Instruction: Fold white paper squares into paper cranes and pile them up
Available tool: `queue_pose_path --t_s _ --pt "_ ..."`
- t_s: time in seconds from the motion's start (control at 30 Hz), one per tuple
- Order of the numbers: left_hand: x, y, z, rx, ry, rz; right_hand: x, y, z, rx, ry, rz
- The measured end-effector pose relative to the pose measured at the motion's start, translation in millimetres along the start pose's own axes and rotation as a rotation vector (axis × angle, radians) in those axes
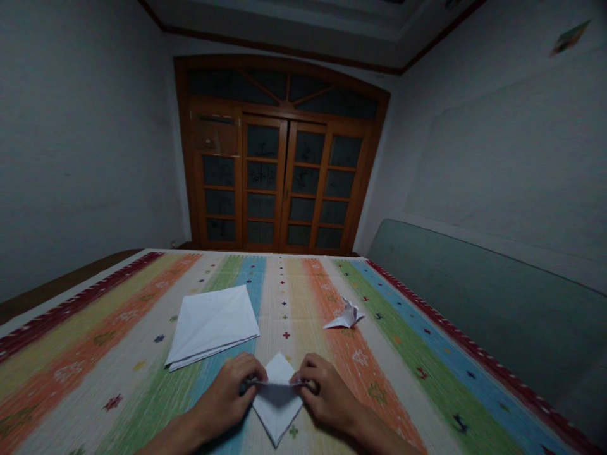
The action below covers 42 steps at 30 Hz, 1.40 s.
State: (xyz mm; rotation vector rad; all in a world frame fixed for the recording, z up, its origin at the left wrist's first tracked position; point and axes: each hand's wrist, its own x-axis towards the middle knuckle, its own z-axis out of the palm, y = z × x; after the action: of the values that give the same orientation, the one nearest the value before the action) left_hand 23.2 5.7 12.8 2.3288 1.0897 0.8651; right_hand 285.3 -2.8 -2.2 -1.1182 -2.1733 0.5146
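White folded paper diamond [277,414] lies on a multicoloured striped woven cloth [303,297], its upper edge pinched by the fingers [251,373] of the left hand [225,392] and right hand [329,395] (both closed on it); a folded white paper sheet [212,325] and small white paper figure [346,316] lie beyond.

At 6 o'clock on my feed, the white diamond of folded paper [277,414] looks thin and matt, with crisp creases. At 11 o'clock, the white folded paper stack [212,325] shares that dull finish, and so does the small white paper figure [345,316] at 1 o'clock. Beneath them, the striped woven cloth [284,297] reads rough and ribbed. At 12 o'clock, the brown varnished wooden door [215,110] has a soft sheen around its dark glass panes [263,142]. At 3 o'clock, the smooth grey-green panel [488,303] looks faintly glossy; at 9 o'clock, the grey plaster wall [85,145] is matt.
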Motion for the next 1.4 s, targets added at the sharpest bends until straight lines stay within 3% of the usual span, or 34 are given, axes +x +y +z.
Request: queue_pose_path --t_s 0.23,0.5,0.77,0.97,1.17,1.4 --pt "-4.9 -8.6 2.1 0.089 -0.053 0.106 -5.7 0.3 -0.6 -0.030 -0.013 -0.088" --pt "-9.1 -0.7 -2.1 0.101 -0.006 0.040 -6.4 -2.2 -1.6 -0.109 -0.018 -0.138" --pt "-19.4 -0.9 -14.0 -0.078 -0.137 0.161 -6.6 2.3 0.8 -0.138 0.018 -0.188" --pt "-15.1 0.1 -16.7 0.002 -0.217 0.245 -4.2 17.3 8.0 -0.276 0.140 -0.117" --pt "-17.9 -7.5 -17.3 0.083 -0.335 0.240 -3.7 12.7 2.3 -0.137 0.124 -0.129" --pt "-17.0 -11.2 -11.7 0.067 -0.249 0.213 -5.6 -3.3 -5.4 -0.161 0.113 -0.250"
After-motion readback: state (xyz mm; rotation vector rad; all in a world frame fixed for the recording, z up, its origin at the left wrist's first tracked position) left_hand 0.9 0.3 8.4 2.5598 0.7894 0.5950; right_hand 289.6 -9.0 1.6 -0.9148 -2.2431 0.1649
